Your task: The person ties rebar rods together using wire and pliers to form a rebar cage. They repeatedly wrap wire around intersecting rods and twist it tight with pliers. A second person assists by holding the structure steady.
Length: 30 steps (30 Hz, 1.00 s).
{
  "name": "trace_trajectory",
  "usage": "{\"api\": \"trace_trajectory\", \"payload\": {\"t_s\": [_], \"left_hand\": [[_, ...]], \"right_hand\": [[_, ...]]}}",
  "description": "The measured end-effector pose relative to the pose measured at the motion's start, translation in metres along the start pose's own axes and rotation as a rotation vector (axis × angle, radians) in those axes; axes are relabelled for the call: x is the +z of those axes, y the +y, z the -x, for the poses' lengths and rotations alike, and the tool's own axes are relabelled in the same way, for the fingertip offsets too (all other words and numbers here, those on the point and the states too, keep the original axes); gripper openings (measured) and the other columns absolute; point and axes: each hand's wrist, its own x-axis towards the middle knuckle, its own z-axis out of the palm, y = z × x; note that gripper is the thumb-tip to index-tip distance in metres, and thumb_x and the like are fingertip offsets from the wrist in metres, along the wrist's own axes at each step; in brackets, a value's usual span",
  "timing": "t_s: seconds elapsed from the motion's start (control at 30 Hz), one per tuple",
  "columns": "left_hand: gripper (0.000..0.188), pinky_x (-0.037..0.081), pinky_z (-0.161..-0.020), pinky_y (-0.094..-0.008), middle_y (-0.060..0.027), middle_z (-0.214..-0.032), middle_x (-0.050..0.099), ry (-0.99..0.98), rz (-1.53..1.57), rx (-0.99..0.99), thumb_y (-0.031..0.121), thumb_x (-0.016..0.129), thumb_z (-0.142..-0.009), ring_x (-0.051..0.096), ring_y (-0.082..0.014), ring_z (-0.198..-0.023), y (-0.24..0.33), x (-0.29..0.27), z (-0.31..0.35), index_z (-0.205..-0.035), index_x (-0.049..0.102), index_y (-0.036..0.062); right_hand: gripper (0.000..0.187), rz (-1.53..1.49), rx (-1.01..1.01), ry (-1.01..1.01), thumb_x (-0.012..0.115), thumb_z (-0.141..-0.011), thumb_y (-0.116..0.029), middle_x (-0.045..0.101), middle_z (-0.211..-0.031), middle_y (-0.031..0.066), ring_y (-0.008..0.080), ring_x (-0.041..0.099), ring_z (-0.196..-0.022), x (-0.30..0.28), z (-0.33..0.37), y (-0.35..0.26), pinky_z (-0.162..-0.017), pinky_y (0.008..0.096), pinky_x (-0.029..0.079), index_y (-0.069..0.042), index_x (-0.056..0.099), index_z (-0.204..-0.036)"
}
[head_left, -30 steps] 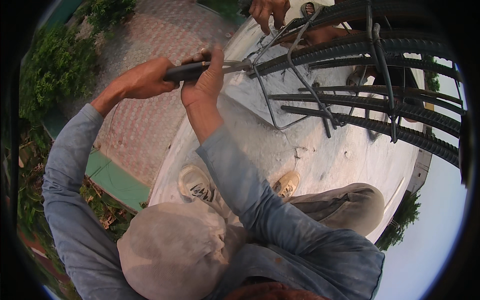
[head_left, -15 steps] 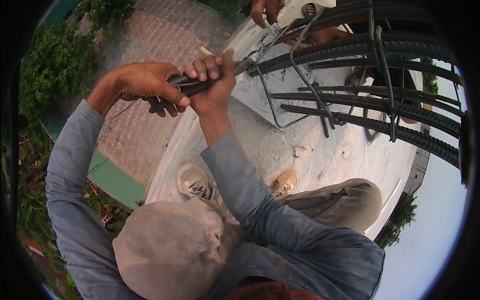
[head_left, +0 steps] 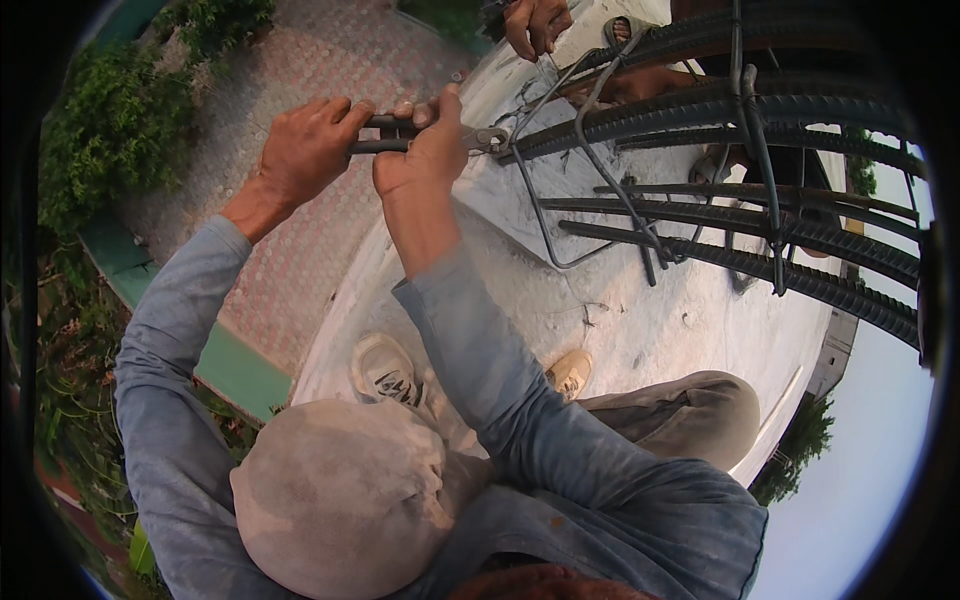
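Observation:
Both my hands are closed on a pair of pincers with long dark handles. My left hand grips the handle ends. Nearer the jaws, my right hand wraps the handles, its thumb pointing up. The metal jaws are at the near corner of a bent steel stirrup, by the end of a thick ribbed rebar. Whether the jaws bite on wire there is too small to tell.
Several rebars run right, crossed by more stirrups. Another person's hand hovers at the top beside the steel. My shoes stand on a pale concrete ledge; its left edge drops to paving far below. Thin loose wire lies ahead.
My left hand has swung up and right, turning its back upward on the handles. My right hand has risen slightly, and the pincers' jaws now show more fully. A small pale stick by my right fingers no longer shows.

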Motion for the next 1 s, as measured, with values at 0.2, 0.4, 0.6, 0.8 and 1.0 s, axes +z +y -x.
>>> {"api": "trace_trajectory", "payload": {"t_s": [0.2,0.4,0.6,0.8,1.0], "left_hand": [[0.036,0.06,-0.07,-0.0387,-0.0125,-0.089,0.076,-0.85,0.601,-0.27,0.021,0.084,-0.087,0.074,-0.0213,-0.072,0.004,-0.033,-0.001,-0.11,0.069,-0.002],[0.051,0.065,-0.081,-0.0439,-0.0168,-0.101,0.076,-1.07,1.258,-0.558,0.04,0.074,-0.098,0.077,-0.0285,-0.094,-0.007,-0.026,-0.001,-0.118,0.066,-0.0063],[0.064,0.062,-0.087,-0.0591,-0.0284,-0.12,0.072,-1.241,1.387,-0.475,0.05,0.069,-0.099,0.072,-0.0383,-0.115,-0.047,-0.022,-0.036,-0.131,0.06,-0.0045],[0.068,0.062,-0.086,-0.061,-0.0311,-0.12,0.071,-1.304,1.344,-0.433,0.051,0.066,-0.101,0.074,-0.0416,-0.109,-0.051,-0.031,-0.058,-0.136,0.06,-0.0065],[0.073,0.062,-0.087,-0.0632,-0.0346,-0.118,0.07,-1.317,1.444,-0.56,0.05,0.068,-0.1,0.073,-0.0452,-0.108,-0.051,-0.038,-0.068,-0.141,0.053,-0.008]], "right_hand": [[0.04,0.01,0.202,-0.275,0.074,-0.1,-0.038,0.04,-0.059,-0.0025,0.0173,0.051,-0.061,-0.039,0.008,-0.02,-0.073,0.0407,0.049,-0.016,0.051,-0.076],[0.039,0.206,0.105,-0.337,0.067,-0.102,-0.049,0.056,-0.088,-0.0018,0.0116,0.055,-0.081,-0.067,0.007,-0.025,-0.077,0.0322,0.047,-0.011,0.064,-0.11],[0.046,0.153,0.038,-0.462,0.056,-0.108,-0.045,0.062,-0.116,0.0034,0.0163,0.057,-0.098,-0.064,-0.003,-0.018,-0.086,0.0331,0.049,-0.009,0.055,-0.135],[0.038,0.064,0.143,-0.295,0.07,-0.102,-0.033,0.063,-0.112,0.004,0.0167,0.062,-0.105,-0.053,0.007,-0.027,-0.092,0.0389,0.056,-0.009,0.06,-0.13],[0.03,0.009,0.329,-0.229,0.058,-0.108,-0.04,0.063,-0.105,0.0044,0.0229,0.063,-0.105,-0.026,0.019,-0.046,-0.096,0.0538,0.055,-0.012,0.06,-0.119]]}}
